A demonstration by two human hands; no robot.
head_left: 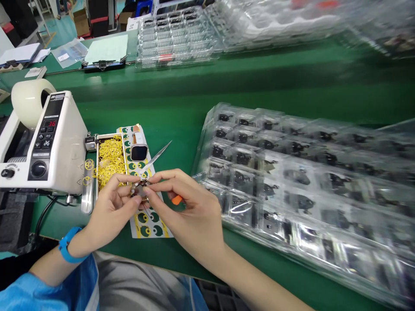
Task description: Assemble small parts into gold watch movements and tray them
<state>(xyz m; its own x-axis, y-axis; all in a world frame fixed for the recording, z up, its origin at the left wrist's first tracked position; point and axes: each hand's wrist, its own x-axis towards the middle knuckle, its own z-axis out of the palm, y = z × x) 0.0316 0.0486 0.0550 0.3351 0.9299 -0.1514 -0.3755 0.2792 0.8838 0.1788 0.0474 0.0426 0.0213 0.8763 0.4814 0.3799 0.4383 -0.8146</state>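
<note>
My left hand (112, 211), with a blue wristband (69, 245), pinches a small dark electronic part with metallic bits (139, 190) between thumb and fingers. From the other side my right hand (191, 211) grips the same part with thumb and fingertips, so much of it is hidden. An orange piece (177, 199) shows beneath the right fingers; whether it is held I cannot tell. Just beyond the hands lie a pointed metal tool, seemingly tweezers (158, 155), and a square dark-faced watch-like piece (139, 152). Below is a white sheet of green and yellow die-cut shapes (152, 230).
A white tape dispenser (66, 142) stands left, beside a box of yellow cut-outs (111, 157). On the right, a clear compartment tray (240, 207) holds several dark parts. Further back are more clear trays (177, 39) and a clipboard (106, 49). The bench (162, 99) is green.
</note>
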